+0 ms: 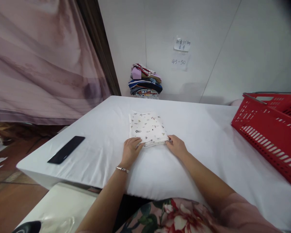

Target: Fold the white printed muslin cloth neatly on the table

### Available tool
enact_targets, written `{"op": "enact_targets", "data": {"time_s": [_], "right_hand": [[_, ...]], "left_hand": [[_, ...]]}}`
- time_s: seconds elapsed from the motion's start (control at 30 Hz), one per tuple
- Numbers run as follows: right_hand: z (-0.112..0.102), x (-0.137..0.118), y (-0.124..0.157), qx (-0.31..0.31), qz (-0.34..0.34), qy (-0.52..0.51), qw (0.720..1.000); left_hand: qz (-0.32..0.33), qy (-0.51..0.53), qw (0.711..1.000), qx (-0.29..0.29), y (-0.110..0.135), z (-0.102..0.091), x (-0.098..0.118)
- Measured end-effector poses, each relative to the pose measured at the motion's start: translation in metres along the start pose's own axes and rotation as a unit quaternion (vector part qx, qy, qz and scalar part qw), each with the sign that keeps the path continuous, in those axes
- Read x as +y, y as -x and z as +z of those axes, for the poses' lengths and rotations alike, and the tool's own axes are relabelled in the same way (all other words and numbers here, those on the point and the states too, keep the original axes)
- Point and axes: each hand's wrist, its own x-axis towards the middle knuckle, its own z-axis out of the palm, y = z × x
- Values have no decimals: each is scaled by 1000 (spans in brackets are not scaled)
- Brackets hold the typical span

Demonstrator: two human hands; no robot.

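Observation:
A folded white cloth with small printed figures point(148, 127) lies in the middle of the white-covered table point(203, 129). My left hand point(131, 149) rests at its near left corner, fingers curled and pinching the edge. My right hand point(176, 145) grips the near right corner the same way. A thin bracelet sits on my left wrist.
A black phone point(66, 149) lies near the table's left edge. A red plastic basket point(273, 129) stands at the right. A stack of folded clothes point(145, 81) sits at the far edge against the white wall, under two paper notes. A pink curtain hangs at left.

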Motion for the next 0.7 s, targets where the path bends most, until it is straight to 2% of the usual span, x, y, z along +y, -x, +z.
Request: {"op": "enact_targets", "data": {"time_s": [0.37, 0.7], "right_hand": [[2, 1, 1, 7, 8, 72, 997], [3, -4, 0, 9, 23, 43, 999]], "left_hand": [[4, -4, 1000, 0, 1, 0, 0], [-4, 1, 1000, -5, 1, 1, 1]]}}
